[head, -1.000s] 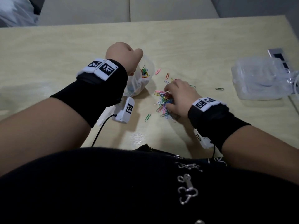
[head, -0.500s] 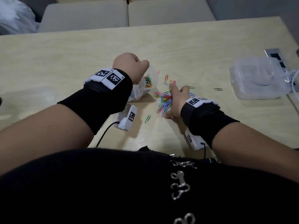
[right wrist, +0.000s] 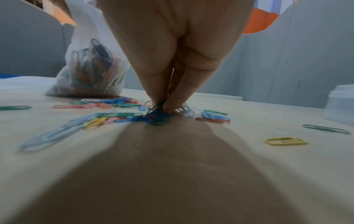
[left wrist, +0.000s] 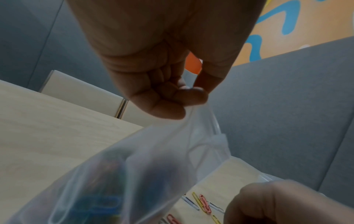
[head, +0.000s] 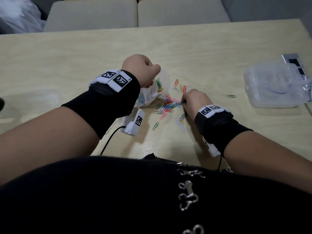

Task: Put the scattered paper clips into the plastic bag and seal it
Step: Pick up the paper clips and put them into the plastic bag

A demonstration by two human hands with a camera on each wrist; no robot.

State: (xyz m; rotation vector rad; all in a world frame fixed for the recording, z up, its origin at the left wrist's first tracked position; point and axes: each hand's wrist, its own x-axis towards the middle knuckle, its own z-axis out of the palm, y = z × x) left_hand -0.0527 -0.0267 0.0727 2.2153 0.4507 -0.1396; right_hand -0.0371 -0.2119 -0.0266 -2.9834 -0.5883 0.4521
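A person sits at a pale wooden counter (head: pixel 67 53). Their left hand (head: pixel 140 70) pinches the rim of a clear plastic bag (head: pixel 152 95), holding its mouth up and open. The bag rests on the counter and already holds many coloured paper clips. Just beside it, the right hand (head: pixel 194 102) has its fingers (right wrist: pixel 172 104) closed on a small bunch of paper clips (head: pixel 167 105) from the loose pile. Roughly half the clips appear bagged. Dozens remain scattered, including one green clip (head: pixel 231 96) lying well apart. The bag is not yet sealed.
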